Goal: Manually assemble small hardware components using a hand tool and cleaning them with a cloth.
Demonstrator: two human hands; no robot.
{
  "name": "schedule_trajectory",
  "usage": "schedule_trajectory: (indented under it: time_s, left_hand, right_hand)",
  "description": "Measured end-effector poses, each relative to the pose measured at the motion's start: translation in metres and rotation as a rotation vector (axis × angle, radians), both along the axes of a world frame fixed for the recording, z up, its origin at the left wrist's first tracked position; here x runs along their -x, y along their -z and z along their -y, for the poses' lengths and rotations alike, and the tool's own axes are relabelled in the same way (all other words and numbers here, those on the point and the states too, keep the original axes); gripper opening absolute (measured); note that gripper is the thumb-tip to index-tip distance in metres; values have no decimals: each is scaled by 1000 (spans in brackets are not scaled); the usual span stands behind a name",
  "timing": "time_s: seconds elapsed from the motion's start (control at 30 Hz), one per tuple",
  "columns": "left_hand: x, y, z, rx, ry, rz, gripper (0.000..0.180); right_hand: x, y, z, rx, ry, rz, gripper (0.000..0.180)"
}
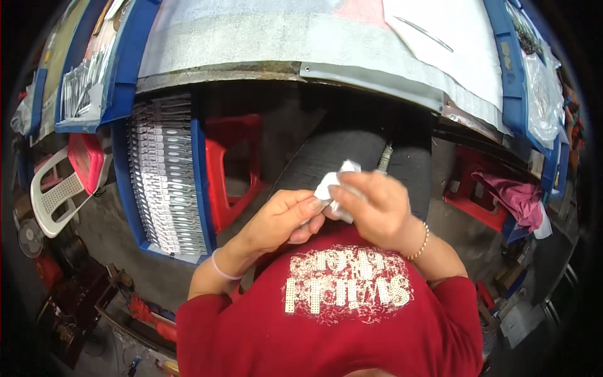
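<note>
Above my lap, in front of the red shirt, both hands meet at a crumpled white piece (328, 185), which looks like tissue or thin cloth. My left hand (286, 217) pinches its left edge between thumb and fingers. From the other side, my right hand (377, 204) has its bent fingers closed on the white piece, with parts of it showing above and below them. The right hand is slightly blurred. Whether anything lies inside the white folds is hidden.
Beyond my lap runs a pale-covered worktable (239, 38) with a thin metal tool (424, 33) on white paper. A blue crate (204, 188) of neatly rowed carded items stands left, beside a red stool (217, 182). Blue bins (129, 69) flank the table. Another red stool (471, 204) bears maroon cloth.
</note>
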State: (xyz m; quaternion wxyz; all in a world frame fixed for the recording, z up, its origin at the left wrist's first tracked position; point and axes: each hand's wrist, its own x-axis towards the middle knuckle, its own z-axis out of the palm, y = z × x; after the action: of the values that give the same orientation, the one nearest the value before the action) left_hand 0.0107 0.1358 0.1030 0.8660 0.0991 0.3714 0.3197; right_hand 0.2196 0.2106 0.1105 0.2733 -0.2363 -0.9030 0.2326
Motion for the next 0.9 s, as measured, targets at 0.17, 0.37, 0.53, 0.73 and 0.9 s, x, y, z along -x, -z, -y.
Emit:
schedule_trajectory:
  time_s: [0.17, 0.37, 0.53, 0.73, 0.9]
  left_hand:
    - [5, 10, 5, 118, -54, 332, 35]
    - [17, 12, 4, 172, -122, 449, 36]
    - [25, 14, 1, -5, -215, 363, 37]
    - [19, 22, 12, -294, -390, -116, 30]
    - [3, 35, 13, -322, -736, -154, 30]
  right_hand:
    - [-2, -23, -9, 130, -3, 131, 28]
    - [-30, -31, -62, -311, 375, 139, 26]
    - [-103, -78, -138, -483, 725, 421, 31]
    - [-35, -63, -98, -38, 679, 326, 29]
    - [78, 0, -4, 802, 19, 72, 18]
